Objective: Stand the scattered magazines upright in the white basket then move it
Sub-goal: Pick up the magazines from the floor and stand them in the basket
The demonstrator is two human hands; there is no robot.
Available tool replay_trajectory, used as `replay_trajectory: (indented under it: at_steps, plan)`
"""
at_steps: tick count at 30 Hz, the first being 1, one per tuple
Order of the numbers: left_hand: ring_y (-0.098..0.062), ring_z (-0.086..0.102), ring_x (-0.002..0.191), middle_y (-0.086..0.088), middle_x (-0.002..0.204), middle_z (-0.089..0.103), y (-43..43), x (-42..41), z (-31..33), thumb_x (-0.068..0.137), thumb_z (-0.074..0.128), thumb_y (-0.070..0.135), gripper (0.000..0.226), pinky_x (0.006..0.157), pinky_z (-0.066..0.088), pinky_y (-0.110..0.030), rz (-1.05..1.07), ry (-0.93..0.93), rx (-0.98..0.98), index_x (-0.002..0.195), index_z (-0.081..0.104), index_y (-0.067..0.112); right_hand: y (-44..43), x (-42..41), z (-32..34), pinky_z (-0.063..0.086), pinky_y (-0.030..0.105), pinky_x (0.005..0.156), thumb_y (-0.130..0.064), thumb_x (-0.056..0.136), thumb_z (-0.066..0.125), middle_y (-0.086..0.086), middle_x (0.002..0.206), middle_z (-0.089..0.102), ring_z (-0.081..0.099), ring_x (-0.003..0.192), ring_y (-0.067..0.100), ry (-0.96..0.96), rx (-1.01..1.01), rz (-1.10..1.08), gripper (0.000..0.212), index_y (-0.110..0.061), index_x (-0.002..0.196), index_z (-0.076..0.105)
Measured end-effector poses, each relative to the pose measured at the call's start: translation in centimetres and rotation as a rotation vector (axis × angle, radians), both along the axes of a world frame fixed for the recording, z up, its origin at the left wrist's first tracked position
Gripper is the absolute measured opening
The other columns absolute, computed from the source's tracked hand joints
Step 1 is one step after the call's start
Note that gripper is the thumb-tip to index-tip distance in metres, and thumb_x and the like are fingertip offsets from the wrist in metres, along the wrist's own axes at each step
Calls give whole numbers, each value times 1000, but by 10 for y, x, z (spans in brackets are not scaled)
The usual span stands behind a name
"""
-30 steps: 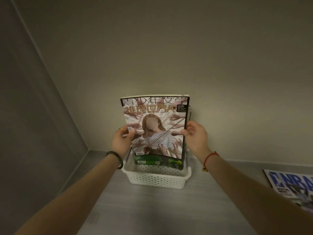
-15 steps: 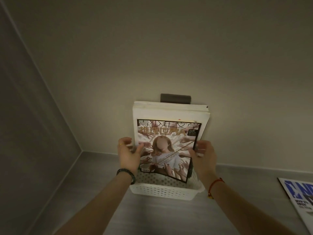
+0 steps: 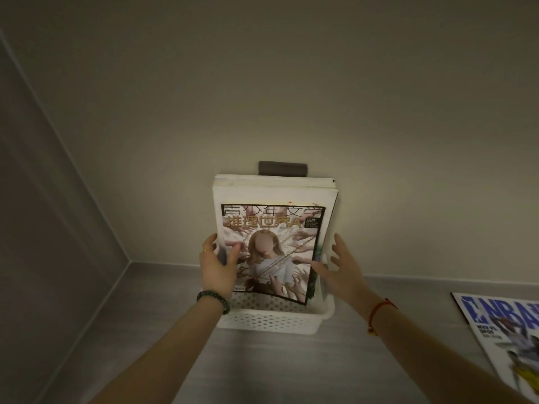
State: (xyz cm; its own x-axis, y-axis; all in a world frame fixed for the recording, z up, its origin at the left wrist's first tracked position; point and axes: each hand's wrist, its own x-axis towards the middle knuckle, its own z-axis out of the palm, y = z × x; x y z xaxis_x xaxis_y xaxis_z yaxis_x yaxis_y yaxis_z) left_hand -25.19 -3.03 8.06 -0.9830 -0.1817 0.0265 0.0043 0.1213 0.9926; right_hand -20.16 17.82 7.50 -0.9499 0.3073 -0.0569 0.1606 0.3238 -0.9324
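Right hand (image 3: 341, 269) has uncurled since the earlier frame: fingers now straight and spread beside the right edge of the magazine stack (image 3: 274, 189), thumb near the front magazine (image 3: 271, 252), gripping nothing. Left hand (image 3: 218, 265) unchanged, pinches the front magazine's left edge, thumb on the cover. Front magazine stands upright in the white basket (image 3: 271, 319), before the taller stack. Basket sits against the wall. Another magazine (image 3: 501, 330) lies flat, well to the right.
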Motion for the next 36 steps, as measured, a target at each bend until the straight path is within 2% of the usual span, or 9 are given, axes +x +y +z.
replay_trajectory:
  at_steps: [4,11,20,22,25,28,30,33,36]
  plan:
    - [-18,57,93,-2,100,59,20,53,-1,86,57,15,26,88,48,-36,4,68,73,110,47,18,34,45,-1,40,33,93,-13,80,66,12,148,29,38,129,30,-22,-80,-48,78,-24,142,20]
    - [-11,56,76,3,86,56,120,126,-7,89,51,16,20,65,48,-25,-404,-115,105,109,50,18,130,150,-4,44,32,86,-16,80,66,12,142,36,45,120,27,-94,-22,-141,71,-20,139,28]
    - [-27,51,115,-13,125,50,285,205,-30,89,51,25,41,69,46,-24,-651,-365,-9,128,42,15,298,274,-17,43,36,98,-12,80,66,15,137,45,50,119,30,-253,57,-298,69,-10,137,29]
    - [-29,47,121,-15,132,47,317,217,-38,89,51,24,46,79,48,-31,-663,-435,3,132,38,12,328,294,-26,42,43,101,-10,80,66,16,137,43,45,123,32,-281,17,-341,67,-10,136,30]
    - [-28,45,124,-14,138,43,355,232,-51,91,49,24,48,100,39,-37,-696,-511,-3,135,34,9,359,313,-38,44,33,91,-11,79,67,4,118,53,48,121,29,-325,72,-342,55,-11,127,41]
    - [-13,63,90,-2,112,59,381,245,-61,92,47,22,12,76,51,-22,-717,-521,47,103,49,20,379,319,-50,49,40,93,-11,77,68,7,115,60,56,110,25,-360,142,-303,49,-12,121,47]
    - [-2,65,66,6,88,62,394,249,-69,91,48,18,10,55,53,-15,-703,-498,94,85,47,26,388,317,-59,49,41,94,-9,76,68,8,115,60,57,108,25,-400,151,-286,51,-12,122,47]
    - [-9,69,71,-3,92,69,402,248,-75,90,50,17,9,60,57,-25,-673,-475,86,87,53,25,399,307,-69,49,33,86,-7,76,67,4,102,62,58,93,19,-424,130,-314,42,-11,114,51]
    - [-28,66,92,-20,112,66,402,240,-76,91,48,16,16,81,55,-43,-693,-513,46,101,59,12,405,300,-76,50,25,73,-6,79,63,4,87,62,58,78,16,-481,82,-326,17,-8,96,61]
